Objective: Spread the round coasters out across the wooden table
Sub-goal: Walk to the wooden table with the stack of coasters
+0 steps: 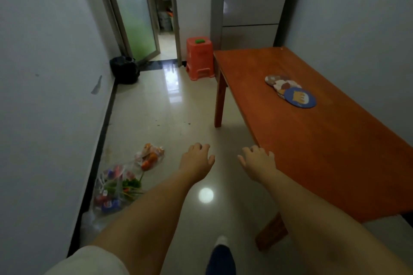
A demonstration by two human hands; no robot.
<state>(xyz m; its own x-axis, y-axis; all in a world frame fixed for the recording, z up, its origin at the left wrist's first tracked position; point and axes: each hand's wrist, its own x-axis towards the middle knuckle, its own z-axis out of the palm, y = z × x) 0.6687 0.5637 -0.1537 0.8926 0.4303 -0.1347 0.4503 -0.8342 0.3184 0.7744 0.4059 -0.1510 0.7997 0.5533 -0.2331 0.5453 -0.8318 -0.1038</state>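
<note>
While the round coasters (pixel 290 91) lie overlapped mid-table on the wooden table (pixel 335 152), left hand (pixel 196 161) and right hand (pixel 259 163) hover empty, fingers loosely spread, off its near-left edge. Advisable: slide the top blue coaster (pixel 300 97) off first, flat, toward bare wood.

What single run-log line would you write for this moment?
stage: approach | coasters: overlapping on wooden table, untouched | left hand: empty, above floor | right hand: empty, by table edge

The wooden table (pixel 324 140) stood at the right, with overlapping round coasters (pixel 290 90) lying toward its far end.
</note>
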